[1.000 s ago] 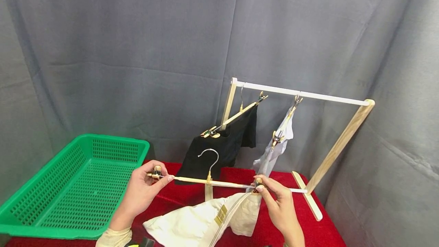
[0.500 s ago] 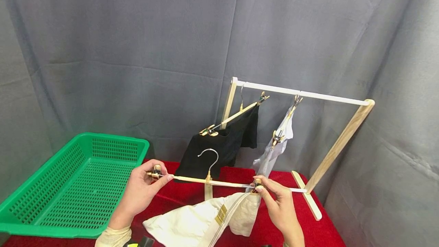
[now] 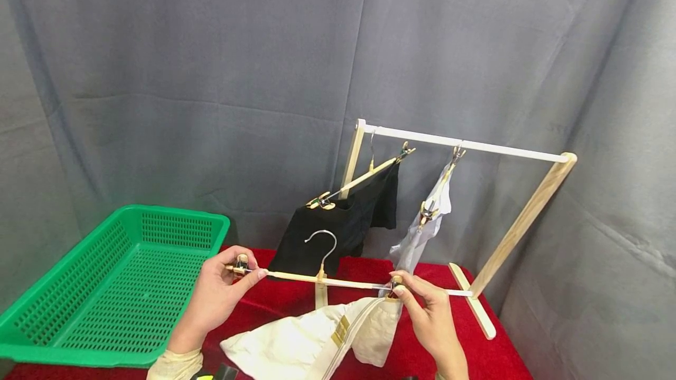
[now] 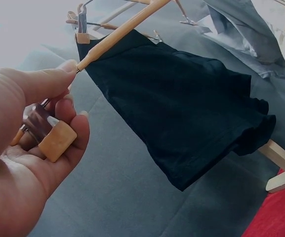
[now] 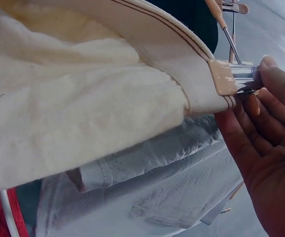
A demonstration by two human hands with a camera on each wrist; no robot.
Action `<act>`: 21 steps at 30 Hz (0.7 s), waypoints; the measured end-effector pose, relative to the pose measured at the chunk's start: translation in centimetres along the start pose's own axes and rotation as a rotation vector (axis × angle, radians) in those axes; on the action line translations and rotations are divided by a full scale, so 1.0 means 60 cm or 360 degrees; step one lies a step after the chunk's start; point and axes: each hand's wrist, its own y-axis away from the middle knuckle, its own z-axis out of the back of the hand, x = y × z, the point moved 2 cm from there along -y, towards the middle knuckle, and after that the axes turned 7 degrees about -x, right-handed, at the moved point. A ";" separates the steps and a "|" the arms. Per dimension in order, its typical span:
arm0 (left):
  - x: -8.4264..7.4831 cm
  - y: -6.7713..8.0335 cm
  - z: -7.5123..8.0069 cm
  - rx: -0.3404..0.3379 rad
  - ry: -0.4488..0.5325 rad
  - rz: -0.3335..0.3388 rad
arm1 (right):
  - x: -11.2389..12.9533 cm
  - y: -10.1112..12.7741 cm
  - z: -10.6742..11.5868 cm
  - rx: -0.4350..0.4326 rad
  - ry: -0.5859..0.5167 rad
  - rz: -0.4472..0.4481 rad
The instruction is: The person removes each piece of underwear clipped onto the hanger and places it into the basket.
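Note:
A clip hanger (image 3: 296, 277) with a metal hook is held level between both hands in the head view. My left hand (image 3: 222, 292) grips its left end, thumb and fingers around the rod beside the left clip (image 4: 57, 140), which holds no cloth. With thumb and fingers, my right hand (image 3: 430, 315) pinches the right clip (image 5: 224, 77). That clip bites the waistband of a cream garment (image 3: 296, 339) with a gold label, likely shorts or underpants. The garment's left side hangs down, away from the left clip.
Behind the hands stands a wooden rack with a white rail (image 3: 507, 150). A black garment (image 3: 338, 230) and a pale grey garment (image 3: 422, 239) hang from it on clip hangers. At left is a green plastic basket (image 3: 113, 358). Red cloth (image 3: 438, 345) covers the table; grey curtains surround it.
Both hands, the hanger and the cream garment stay almost still. The black garment on the rack shifts very slightly.

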 end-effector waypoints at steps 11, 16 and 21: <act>0.001 -0.001 -0.003 0.0012 0.0012 -0.0018 | -0.007 0.001 0.001 0.0007 -0.0010 0.0038; 0.001 -0.002 -0.004 -0.0002 -0.0012 0.0005 | -0.009 0.000 0.002 0.0011 -0.0040 0.0052; -0.001 0.000 -0.006 0.0003 -0.0034 0.0019 | -0.008 0.001 0.006 -0.0007 0.0007 0.0058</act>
